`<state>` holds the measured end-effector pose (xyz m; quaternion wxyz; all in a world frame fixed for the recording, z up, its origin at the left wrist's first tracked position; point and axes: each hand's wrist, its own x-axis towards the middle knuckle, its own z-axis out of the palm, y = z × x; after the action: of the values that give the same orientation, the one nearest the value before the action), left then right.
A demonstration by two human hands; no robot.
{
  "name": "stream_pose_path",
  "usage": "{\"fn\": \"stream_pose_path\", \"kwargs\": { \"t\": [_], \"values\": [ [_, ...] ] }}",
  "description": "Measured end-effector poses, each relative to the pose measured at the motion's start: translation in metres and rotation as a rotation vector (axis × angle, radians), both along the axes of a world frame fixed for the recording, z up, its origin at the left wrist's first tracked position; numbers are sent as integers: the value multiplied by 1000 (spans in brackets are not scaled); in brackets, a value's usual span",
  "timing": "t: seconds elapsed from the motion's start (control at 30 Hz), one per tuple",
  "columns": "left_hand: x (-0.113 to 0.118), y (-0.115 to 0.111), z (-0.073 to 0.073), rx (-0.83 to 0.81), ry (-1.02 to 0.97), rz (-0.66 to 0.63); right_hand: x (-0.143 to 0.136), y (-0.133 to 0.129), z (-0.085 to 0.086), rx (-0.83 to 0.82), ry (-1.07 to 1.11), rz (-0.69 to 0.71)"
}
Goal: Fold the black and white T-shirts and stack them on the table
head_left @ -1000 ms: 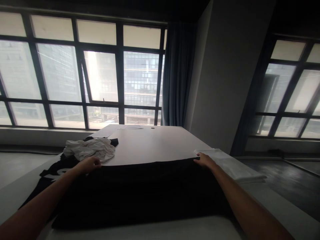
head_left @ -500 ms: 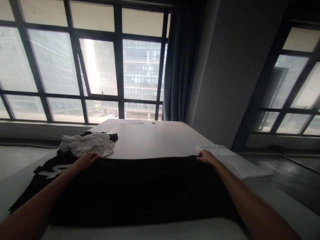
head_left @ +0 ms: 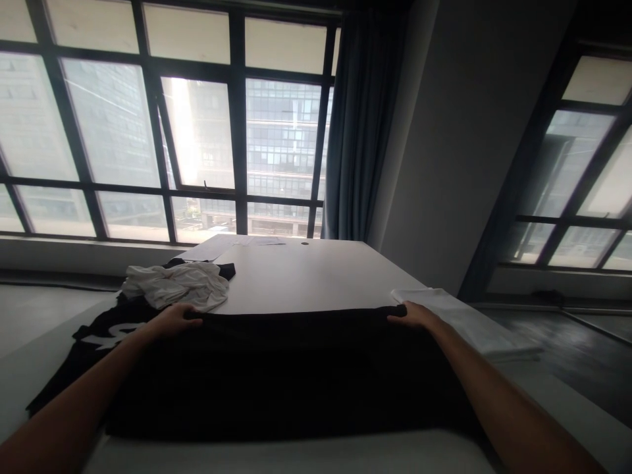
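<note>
A wide black cloth (head_left: 296, 375) lies spread across the near part of the white table (head_left: 306, 276). Its far edge runs nearly straight between my two hands. My left hand (head_left: 175, 320) pinches the far left corner, thumb and fingers closed on the fabric. At the far right corner, my right hand (head_left: 413, 315) grips the same cloth between thumb and fingers. Just beyond my left hand is a crumpled pale cloth (head_left: 178, 284). Beside my left forearm lies a black garment with a white print (head_left: 111, 336). A white folded cloth (head_left: 464, 322) sits right of my right hand.
Sheets of paper (head_left: 210, 247) lie at the table's far left. A small dark round spot (head_left: 305, 243) marks the far edge. Behind stand large windows, a blue curtain (head_left: 353, 131) and a grey pillar (head_left: 434, 145).
My right hand has shifted slightly right, and both hands' grips on the far edge look a little different. The near edge of the black cloth has moved slightly away. The view has shifted a little.
</note>
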<state>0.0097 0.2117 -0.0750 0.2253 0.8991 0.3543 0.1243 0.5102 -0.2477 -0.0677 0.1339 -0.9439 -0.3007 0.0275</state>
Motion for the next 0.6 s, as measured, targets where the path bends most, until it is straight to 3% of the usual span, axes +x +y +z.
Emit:
{"fn": "stream_pose_path", "kwargs": {
  "t": [0.23,0.37,0.47,0.6],
  "values": [
    [2,-3,-2,-41,-223,33,-7,-3,14,41,389,-103],
    [-5,-18,10,-265,-203,-58,-15,-7,25,95,426,-115],
    [-10,-29,20,-351,-201,-83,-19,-3,44,117,415,-155],
    [-14,-35,31,-322,-247,-32,-11,23,82,118,236,-191]
  ]
}}
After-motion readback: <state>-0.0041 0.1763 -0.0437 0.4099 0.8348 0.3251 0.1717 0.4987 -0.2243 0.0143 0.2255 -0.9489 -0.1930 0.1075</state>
